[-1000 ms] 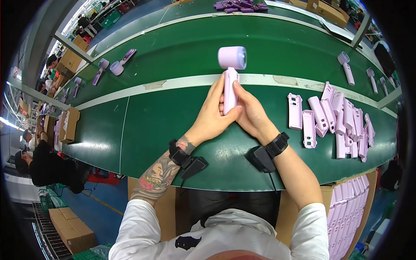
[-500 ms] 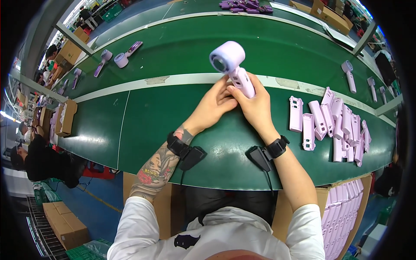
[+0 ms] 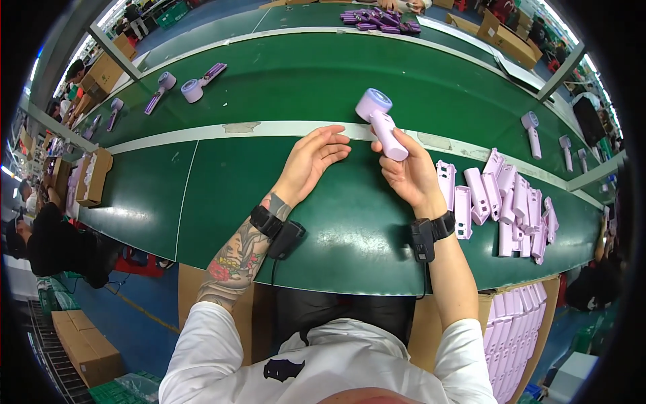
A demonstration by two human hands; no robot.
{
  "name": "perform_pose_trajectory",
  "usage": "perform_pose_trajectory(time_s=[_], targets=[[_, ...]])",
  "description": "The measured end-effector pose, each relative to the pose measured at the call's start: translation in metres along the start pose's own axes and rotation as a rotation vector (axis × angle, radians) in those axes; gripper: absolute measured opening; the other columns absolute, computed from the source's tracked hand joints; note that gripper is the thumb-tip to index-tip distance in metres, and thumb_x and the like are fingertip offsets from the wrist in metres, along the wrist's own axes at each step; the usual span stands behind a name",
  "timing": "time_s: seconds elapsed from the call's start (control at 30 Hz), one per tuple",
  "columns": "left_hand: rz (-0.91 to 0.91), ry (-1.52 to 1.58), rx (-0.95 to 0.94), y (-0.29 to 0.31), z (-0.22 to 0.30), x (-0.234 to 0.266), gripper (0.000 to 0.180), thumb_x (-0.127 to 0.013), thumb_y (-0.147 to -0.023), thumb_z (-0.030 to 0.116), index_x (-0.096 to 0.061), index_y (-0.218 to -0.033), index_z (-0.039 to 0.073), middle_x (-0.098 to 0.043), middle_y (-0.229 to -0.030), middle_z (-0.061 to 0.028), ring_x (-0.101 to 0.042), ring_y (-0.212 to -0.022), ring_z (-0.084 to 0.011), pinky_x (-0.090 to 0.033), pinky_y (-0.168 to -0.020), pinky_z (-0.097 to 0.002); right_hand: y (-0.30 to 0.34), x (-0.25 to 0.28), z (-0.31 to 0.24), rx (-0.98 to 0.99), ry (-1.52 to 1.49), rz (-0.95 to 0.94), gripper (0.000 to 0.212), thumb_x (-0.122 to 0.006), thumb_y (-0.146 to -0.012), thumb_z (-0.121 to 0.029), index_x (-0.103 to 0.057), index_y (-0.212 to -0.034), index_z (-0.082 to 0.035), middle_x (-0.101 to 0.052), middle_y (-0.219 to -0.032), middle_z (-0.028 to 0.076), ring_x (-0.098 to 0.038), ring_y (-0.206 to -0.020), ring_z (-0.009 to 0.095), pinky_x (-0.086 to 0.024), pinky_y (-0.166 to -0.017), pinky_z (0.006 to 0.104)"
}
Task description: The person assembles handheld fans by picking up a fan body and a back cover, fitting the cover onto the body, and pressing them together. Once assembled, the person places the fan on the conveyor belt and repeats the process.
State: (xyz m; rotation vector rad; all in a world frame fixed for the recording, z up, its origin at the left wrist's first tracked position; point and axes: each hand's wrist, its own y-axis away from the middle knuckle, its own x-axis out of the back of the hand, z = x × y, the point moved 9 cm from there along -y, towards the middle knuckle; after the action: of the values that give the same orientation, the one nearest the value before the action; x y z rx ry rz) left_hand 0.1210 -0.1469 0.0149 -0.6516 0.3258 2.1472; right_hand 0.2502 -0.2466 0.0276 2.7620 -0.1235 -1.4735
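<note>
A lilac handheld fan (image 3: 385,130) with a round head is held by its handle in my right hand (image 3: 412,171). The fan head tilts up and to the left, over the white strip along the green bench (image 3: 235,202). My left hand (image 3: 313,161) stands apart from it, fingers stretched and slightly curved, with nothing in it. To the right of my right hand lies a loose pile of lilac handle shells (image 3: 515,195), some with the hollow side up.
Fans with open purple handles (image 3: 192,91) lie on the far green surface at left; closed lilac fans (image 3: 531,128) are at right. Dark purple parts (image 3: 380,21) are heaped at the back. A carton of shells (image 3: 518,330) stands below the bench, lower right. Metal posts (image 3: 562,74) flank the bench.
My left hand has come off the fan and moved left. My right hand has shifted right with the fan, whose head has turned so its face points upward. The whole view has shifted slightly.
</note>
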Motion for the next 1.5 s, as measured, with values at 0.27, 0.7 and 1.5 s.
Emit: perform_pose_trajectory(time_s=[0.27, 0.7, 1.5], targets=[[-0.022, -0.089, 0.018, 0.001, -0.002, -0.005, 0.033, -0.047, -0.106, 0.02, -0.056, -0.128, -0.004, -0.065, -0.113, -0.0131, -0.064, -0.106, -0.0203, -0.051, -0.097, -0.0331, 0.009, 0.053, -0.073, 0.186, 0.42, 0.387, 0.043, -0.056, -0.103, -0.021, -0.044, -0.135, 0.006, -0.068, -0.115, 0.02, -0.065, -0.074, 0.014, -0.052, -0.06, 0.0229], [0.115, -0.284, -0.135, -0.005, 0.01, 0.013, 0.025, -0.049, -0.104, 0.015, -0.061, -0.119, -0.001, -0.066, -0.107, -0.011, -0.065, -0.098, -0.0173, -0.053, -0.091, -0.0307, 0.081, 0.007, -0.069, 0.199, 2.544, 0.498, 0.042, -0.071, -0.084, -0.023, -0.057, -0.119, -0.004, -0.064, -0.11, 0.019, -0.063, -0.097, 0.045, -0.053, -0.084, 0.049], [1.135, -1.052, -0.662, -0.002, 0.173, 0.242, 0.067, -0.069, -0.086, 0.016, -0.04, -0.145, 0.001, -0.044, -0.142, -0.0247, -0.045, -0.133, -0.0382, -0.036, -0.113, -0.043, -0.026, 0.022, -0.015, 0.382, 0.74, 0.305, 0.057, -0.059, -0.097, -0.006, -0.036, -0.148, -0.005, -0.066, -0.105, 0.011, -0.065, -0.07, 0.014, -0.054, -0.06, 0.0251]])
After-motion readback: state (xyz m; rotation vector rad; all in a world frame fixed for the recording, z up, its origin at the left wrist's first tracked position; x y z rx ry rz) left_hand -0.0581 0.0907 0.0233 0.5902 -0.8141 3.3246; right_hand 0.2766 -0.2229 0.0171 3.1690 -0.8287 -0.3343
